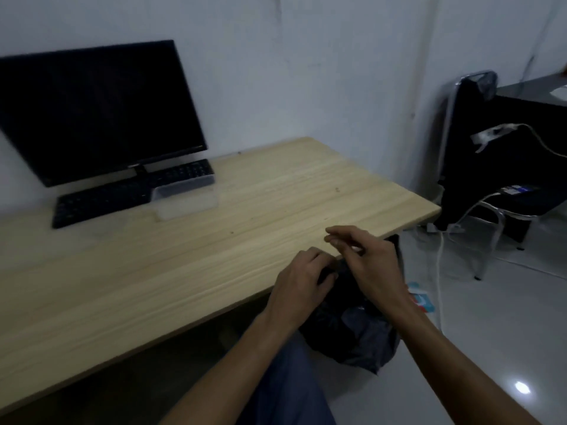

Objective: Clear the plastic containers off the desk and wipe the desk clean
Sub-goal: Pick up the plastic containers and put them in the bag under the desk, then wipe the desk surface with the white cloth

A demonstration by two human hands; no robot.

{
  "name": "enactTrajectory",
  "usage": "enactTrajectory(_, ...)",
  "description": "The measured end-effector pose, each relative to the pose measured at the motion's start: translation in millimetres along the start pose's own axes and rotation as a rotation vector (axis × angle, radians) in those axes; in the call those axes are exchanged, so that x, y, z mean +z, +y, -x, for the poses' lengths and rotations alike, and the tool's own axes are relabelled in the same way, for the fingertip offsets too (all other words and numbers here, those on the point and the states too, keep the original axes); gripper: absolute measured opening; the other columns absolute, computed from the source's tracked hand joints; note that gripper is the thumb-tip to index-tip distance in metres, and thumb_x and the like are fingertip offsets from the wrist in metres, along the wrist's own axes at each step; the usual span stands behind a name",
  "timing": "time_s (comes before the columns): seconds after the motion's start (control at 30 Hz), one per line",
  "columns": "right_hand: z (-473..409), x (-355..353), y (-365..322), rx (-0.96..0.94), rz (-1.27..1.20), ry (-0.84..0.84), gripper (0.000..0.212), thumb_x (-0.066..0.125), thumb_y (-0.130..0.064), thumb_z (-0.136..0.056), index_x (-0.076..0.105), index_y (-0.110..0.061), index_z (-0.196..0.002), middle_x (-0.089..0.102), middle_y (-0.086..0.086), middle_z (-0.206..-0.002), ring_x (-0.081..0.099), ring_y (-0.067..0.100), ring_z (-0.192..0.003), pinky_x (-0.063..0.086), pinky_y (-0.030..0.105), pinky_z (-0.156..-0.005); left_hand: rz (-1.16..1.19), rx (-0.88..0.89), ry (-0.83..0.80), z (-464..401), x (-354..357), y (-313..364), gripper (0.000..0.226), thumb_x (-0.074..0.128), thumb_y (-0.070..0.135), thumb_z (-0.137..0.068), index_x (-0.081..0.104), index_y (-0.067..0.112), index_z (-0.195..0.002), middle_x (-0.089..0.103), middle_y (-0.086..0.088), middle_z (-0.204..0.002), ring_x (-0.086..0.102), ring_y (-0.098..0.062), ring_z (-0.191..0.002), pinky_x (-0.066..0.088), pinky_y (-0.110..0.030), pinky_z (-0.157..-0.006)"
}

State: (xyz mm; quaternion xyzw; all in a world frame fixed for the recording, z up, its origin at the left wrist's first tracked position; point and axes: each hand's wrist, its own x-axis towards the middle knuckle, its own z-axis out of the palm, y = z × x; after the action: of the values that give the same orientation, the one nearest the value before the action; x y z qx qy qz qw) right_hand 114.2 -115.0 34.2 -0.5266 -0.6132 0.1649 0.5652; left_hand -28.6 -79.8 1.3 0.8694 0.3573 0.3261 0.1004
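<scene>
Left hand (302,279) grips the black bag (352,326) at the desk (276,191) edge; right hand (365,256), fingers loosely extended, holds nothing visible. Clear plastic container (185,199) lies far-left (long axis roughly parallel to keyboard (129,191)), nearer the left hand.

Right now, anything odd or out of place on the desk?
Yes: a clear plastic container sits against the front of the keyboard under the monitor, and small crumbs dot the desk. Nothing looks spilled or damaged.
</scene>
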Motion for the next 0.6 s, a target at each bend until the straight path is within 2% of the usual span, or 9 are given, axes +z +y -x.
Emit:
enactTrajectory(0.13,-22,33,-26,-0.065,-0.096,-0.063,0.019,0.065,-0.007,-0.089,0.072,-0.017,-0.103,0.074,-0.012,-0.092,0.068,0.002,-0.092,0.050,0.018,-0.082,0.014,-0.066,0.121,5,-48,-22,0.015,0.062,0.022,-0.088,0.064,0.021,-0.103,0.060,0.009,-0.105,0.055,-0.008,-0.094,0.048,-0.028,-0.075)
enactTrajectory(0.37,-28,117,-67,-0.172,-0.178,-0.264,0.021,0.060,-0.007,-0.093,0.070,-0.018,-0.106,0.074,-0.012,-0.093,0.068,0.002,-0.094,0.049,0.017,-0.083,-0.058,-0.184,0.249,51,-122,-70,0.015,0.059,0.021,-0.091,0.065,0.021,-0.106,0.059,0.011,-0.104,0.054,-0.002,-0.093,0.050,-0.027,-0.076)
enactTrajectory(0.5,-19,163,-87,-0.228,-0.155,-0.367,0.023,0.057,-0.009,-0.094,0.068,-0.022,-0.110,0.073,-0.017,-0.091,0.067,-0.001,-0.090,0.046,0.012,-0.076,-0.118,-0.275,0.303,92,-159,-96,0.016,0.059,0.020,-0.091,0.064,0.022,-0.106,0.058,0.012,-0.103,0.054,-0.002,-0.093,0.052,-0.028,-0.074)
enactTrajectory(0.6,-11,196,-101,-0.251,-0.143,-0.433,0.023,0.055,-0.013,-0.096,0.066,-0.024,-0.112,0.072,-0.021,-0.088,0.068,0.008,-0.081,0.051,0.024,-0.070,-0.163,-0.368,0.338,122,-184,-113,0.019,0.058,0.021,-0.091,0.064,0.023,-0.109,0.057,0.015,-0.104,0.053,0.000,-0.094,0.051,-0.023,-0.075)
